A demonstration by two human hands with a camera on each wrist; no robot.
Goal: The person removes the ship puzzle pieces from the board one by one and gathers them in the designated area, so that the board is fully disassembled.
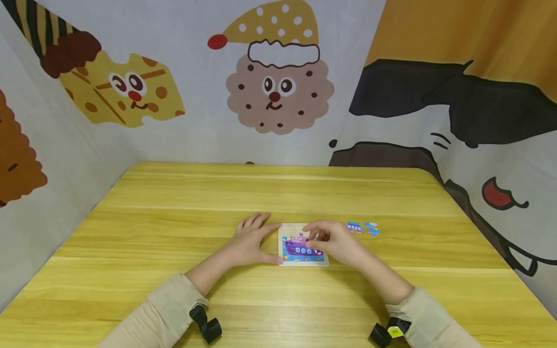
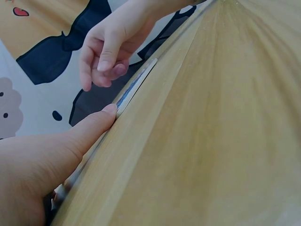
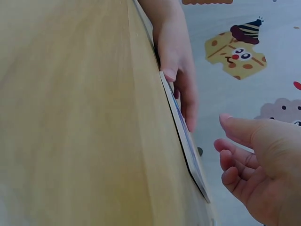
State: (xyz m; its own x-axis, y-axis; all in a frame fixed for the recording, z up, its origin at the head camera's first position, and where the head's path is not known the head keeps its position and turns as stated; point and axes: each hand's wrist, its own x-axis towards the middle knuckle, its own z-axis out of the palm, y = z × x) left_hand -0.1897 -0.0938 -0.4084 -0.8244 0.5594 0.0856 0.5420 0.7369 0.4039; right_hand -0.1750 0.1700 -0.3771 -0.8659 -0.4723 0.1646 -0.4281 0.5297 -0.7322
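A small jigsaw puzzle board (image 1: 303,264) with a pale frame lies flat on the table, showing a purple and pink ship on blue water. Bare wood shows along the upper part of its picture area. My left hand (image 1: 250,241) rests at the board's left side, thumb at the near corner and a straight finger at the far corner. Above the board's right half hovers my right hand (image 1: 335,241). Its fingers are loosely bent, with the thumb apart from them, and the right wrist view shows nothing between them. Loose blue puzzle pieces (image 1: 372,228) lie just beyond the right hand.
The wooden table (image 1: 278,304) extends around the board on all sides. Behind it hangs a curtain (image 1: 187,140) printed with cartoon food figures. Black wrist cameras sit on both sleeves.
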